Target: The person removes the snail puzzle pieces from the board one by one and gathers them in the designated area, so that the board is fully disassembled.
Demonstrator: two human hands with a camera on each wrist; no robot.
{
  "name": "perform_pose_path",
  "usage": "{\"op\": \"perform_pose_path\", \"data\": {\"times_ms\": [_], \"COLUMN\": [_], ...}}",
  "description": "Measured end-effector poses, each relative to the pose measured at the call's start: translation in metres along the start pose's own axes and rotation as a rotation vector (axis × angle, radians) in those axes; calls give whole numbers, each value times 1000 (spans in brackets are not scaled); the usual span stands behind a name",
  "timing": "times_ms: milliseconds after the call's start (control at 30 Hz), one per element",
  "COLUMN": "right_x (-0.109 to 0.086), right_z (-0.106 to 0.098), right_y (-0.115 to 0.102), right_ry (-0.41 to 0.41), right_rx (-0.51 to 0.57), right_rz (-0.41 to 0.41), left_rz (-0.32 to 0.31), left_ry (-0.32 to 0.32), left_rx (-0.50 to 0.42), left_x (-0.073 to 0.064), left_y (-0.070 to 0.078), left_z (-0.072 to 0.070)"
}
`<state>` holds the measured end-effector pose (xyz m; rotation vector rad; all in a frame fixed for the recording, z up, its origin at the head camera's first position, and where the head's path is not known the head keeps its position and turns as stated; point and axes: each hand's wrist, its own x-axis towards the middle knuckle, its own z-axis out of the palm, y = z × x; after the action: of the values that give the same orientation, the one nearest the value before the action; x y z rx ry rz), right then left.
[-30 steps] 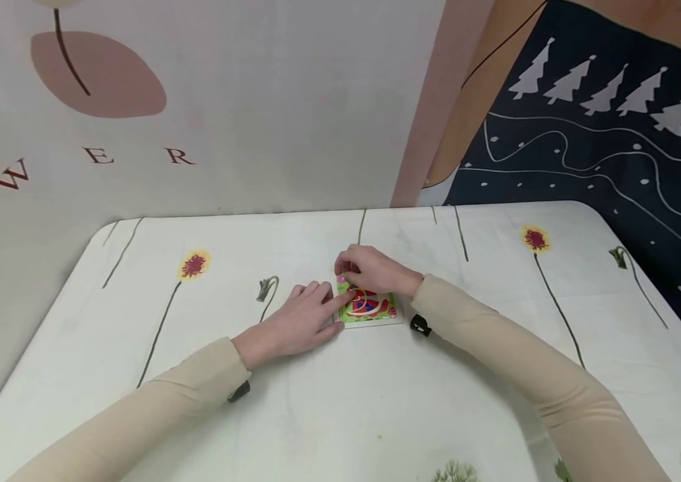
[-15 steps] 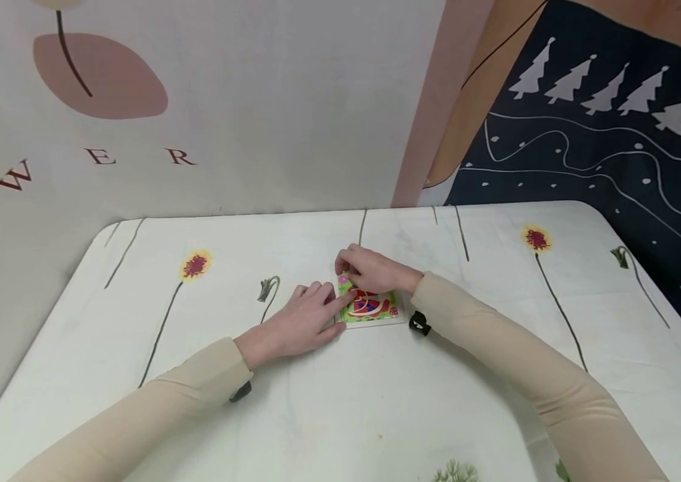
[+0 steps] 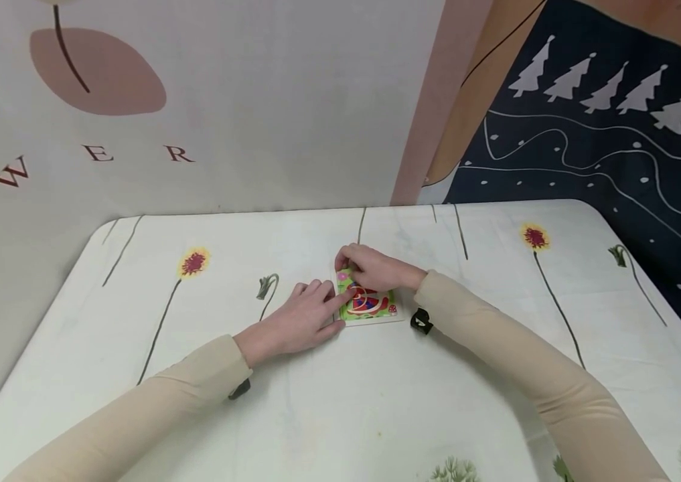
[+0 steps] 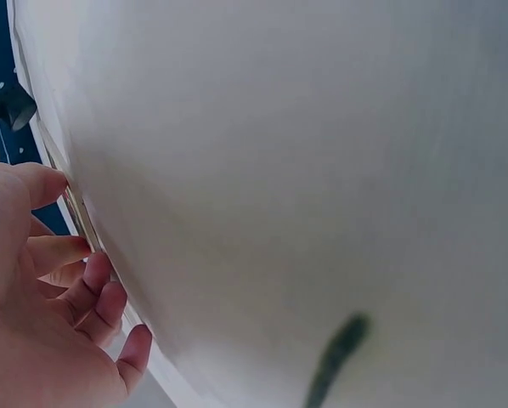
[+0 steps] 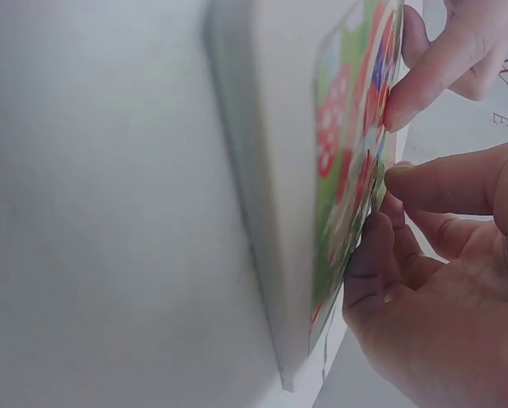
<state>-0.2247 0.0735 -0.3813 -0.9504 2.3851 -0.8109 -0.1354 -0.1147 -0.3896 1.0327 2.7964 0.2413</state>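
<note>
A small square puzzle board (image 3: 384, 320) with a pale border and a bright red, green and blue picture lies on the table. My left hand (image 3: 299, 320) is at its left side, index finger stretched onto the picture and thumb by the near corner. Close up, the right wrist view has that left index finger (image 5: 432, 81) touching the picture. My right hand (image 3: 376, 269) bends over the board's far left part, hiding some of it. Its thumb and a finger pinch a small greenish puzzle piece (image 5: 379, 183) at the picture's surface. The left wrist view mostly catches the left palm (image 4: 42, 314).
A white cloth (image 3: 328, 408) printed with flowers covers the table. Behind it hangs a light fabric (image 3: 292, 120) with letters, and a dark blue one (image 3: 587, 147) with white trees stands at the right. Black straps (image 3: 420, 322) sit at both wrists.
</note>
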Motion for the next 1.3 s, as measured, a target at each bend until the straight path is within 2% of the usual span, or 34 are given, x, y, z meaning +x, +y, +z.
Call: {"op": "perform_pose_path", "data": {"times_ms": [767,1067,1300], "right_x": [-5,-12,-16], "right_z": [-6,-10,-14], "right_y": [7,7,9], "right_ry": [91,133,164], "right_rx": [282,299,307], "right_rz": [54,63,62], "left_rz": [-32,-30,-36], "left_ry": [-24,-12,-13], "left_rx": [-67,-66,-103], "left_x": [2,2,2], "left_y": [-2,-2,-3], "left_z": [0,-1,0]}}
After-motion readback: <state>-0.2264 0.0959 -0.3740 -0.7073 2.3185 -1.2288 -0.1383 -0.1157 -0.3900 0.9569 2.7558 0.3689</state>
